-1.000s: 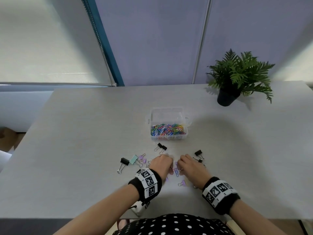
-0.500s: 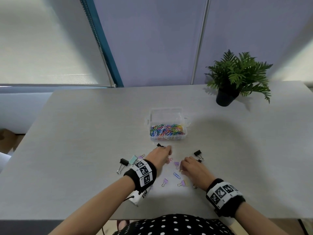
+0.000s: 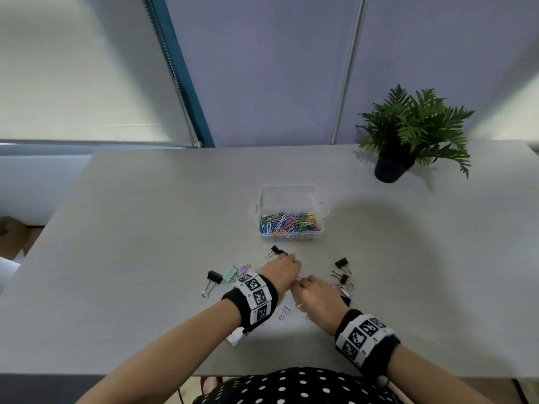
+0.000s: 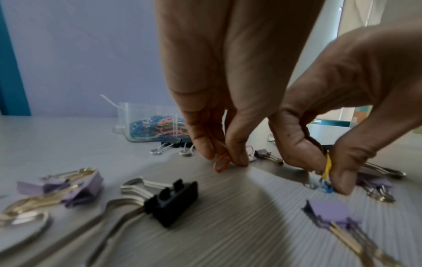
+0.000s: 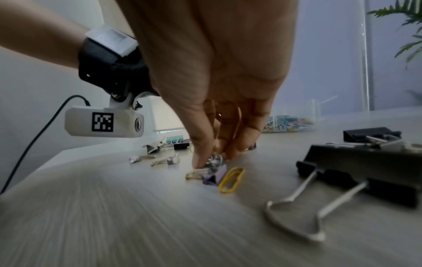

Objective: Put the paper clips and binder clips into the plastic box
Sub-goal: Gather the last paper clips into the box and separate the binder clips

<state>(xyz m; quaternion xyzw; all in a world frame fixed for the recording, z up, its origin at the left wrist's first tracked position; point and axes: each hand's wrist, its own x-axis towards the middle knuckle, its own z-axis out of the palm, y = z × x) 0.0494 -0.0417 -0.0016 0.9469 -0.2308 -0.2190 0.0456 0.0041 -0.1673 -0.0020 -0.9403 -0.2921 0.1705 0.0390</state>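
The left hand [image 4: 219, 101] pinches an orange paper clip [image 4: 221, 163] on the bench [image 3: 145, 258]; the right hand [image 4: 338, 115] pinches a yellow clip [image 4: 327, 167]. Binder clips [image 3: 215, 279] lie nearby; the box [image 3: 290, 212] sits just beyond.

On the table [image 3: 145, 228] the plastic box [image 3: 291, 211] sits at the centre, paper clips [image 3: 288, 223] lying in it. The potted plant [image 3: 408, 135] stands at two o'clock from the box. Binder clips [image 3: 224, 277] are scattered at six o'clock from the box, nearer the person. Among them, the left hand [image 3: 280, 271] is at nine o'clock of the right hand [image 3: 316, 295], just beside it.
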